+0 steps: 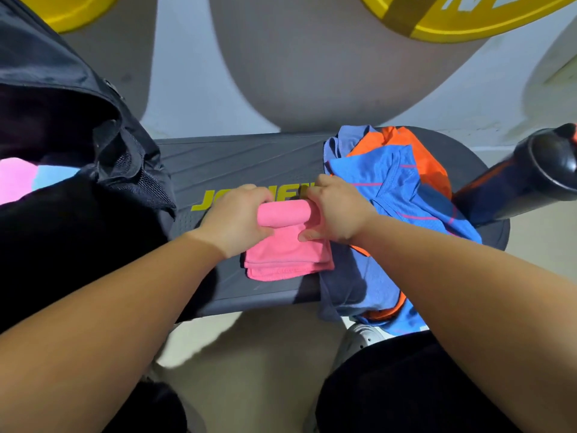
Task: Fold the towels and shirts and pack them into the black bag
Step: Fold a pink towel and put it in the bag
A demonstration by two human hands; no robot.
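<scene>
— How far along?
— The left hand point(234, 223) and right hand point(335, 210) pinch the half-rolled pink cloth towel point(285, 245) at the dark grey ribbed bench's point(234, 157) near edge. Two folded pieces point(18, 179) sit in the black fabric bag point(93, 145); crumpled blue-and-orange shirts point(396, 182) wait, right end

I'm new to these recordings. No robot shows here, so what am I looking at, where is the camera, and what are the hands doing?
There is no machine: a person works with bare hands, and the single picture comes from a camera on their head, looking down. The left hand and right hand both grip the rolled end of a pink towel lying on a dark grey bench. On their left sits the open black bag, with a pink item and a light blue item inside. On their right lies a pile of blue and orange shirts, with a dark bottle beyond.
</scene>
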